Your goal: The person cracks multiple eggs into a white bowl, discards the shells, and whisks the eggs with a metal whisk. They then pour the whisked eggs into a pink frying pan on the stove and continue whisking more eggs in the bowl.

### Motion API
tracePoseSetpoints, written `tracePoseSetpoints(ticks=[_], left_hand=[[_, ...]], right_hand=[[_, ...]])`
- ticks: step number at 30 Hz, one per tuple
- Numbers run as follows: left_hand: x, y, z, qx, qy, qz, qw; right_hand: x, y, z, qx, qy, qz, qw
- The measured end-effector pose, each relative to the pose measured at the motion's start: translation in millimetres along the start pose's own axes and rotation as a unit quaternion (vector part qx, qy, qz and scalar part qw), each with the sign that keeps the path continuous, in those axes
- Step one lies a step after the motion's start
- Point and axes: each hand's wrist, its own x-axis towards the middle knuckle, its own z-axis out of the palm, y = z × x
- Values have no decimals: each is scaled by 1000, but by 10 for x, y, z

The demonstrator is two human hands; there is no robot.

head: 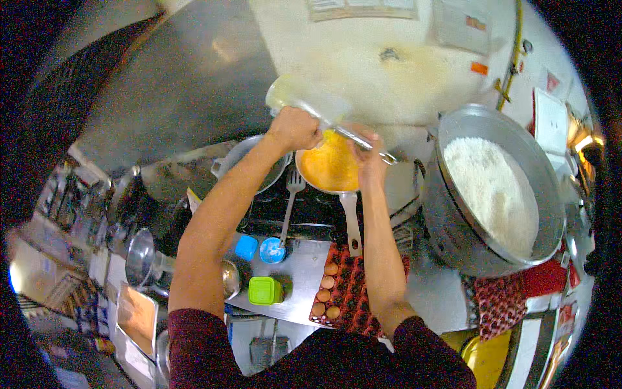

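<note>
My left hand point(295, 129) is a fist near the rim of a frying pan point(330, 167) that holds a yellow-orange mixture, perhaps beaten egg. A blurred metal utensil point(354, 137) with a looped handle end slants across above the pan. My right hand point(368, 148) is at its handle, fingers curled around it. Behind my left fist appears a pale, translucent container point(284, 92); how it is held is hidden. The pan's handle point(351, 223) points towards me. A slotted spatula point(295, 181) lies left of it, its handle end over a small blue container point(272, 250).
A big metal pot point(440, 233) of white powder or grain stands right. A metal pot point(248, 160) sits left of the pan. Nearer are a blue lid point(246, 247), a green-lidded container point(264, 291) and a red egg tray point(347, 291) with several eggs point(323, 294). A wall rises behind.
</note>
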Motion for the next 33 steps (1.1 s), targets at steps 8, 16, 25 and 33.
tracePoseSetpoints(ticks=[8,16,25,33], left_hand=[[-107,109,62,-5,145,-4,989],[-140,113,15,21,202,51,978],[-262,-89,154,53,172,50,982],[-264,-106,84,100,187,65,975]], right_hand=[[-106,94,-78,11,29,-53,998],[-174,226,-54,93,-6,-49,994],[-169,-118,-224,-38,-19,-101,994],[-112,-287,-137,-78,-84,-96,989]])
